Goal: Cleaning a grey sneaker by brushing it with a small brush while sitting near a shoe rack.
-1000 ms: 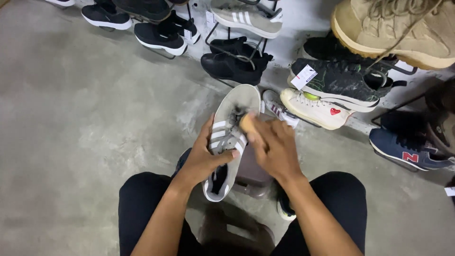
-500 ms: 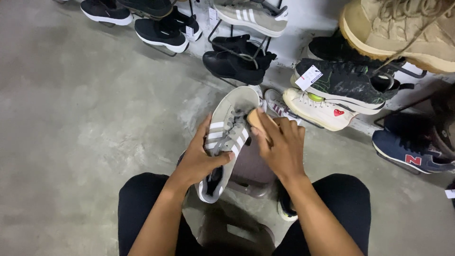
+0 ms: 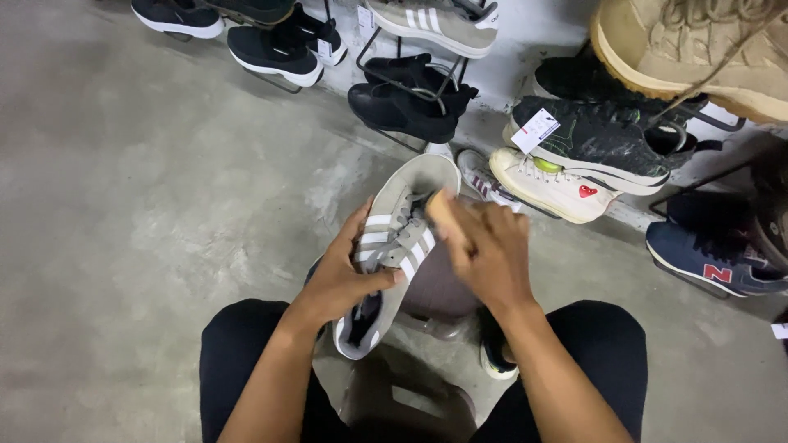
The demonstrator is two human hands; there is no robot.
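Head view: left hand (image 3: 345, 275) fingers clasp grey sneaker (image 3: 400, 238); right hand (image 3: 484, 254) fingers grip tan brush (image 3: 443, 209).

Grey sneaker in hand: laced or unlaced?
Laced. The grey sneaker shows laces crossing above its white stripes; left hand grips its side, right hand beside.
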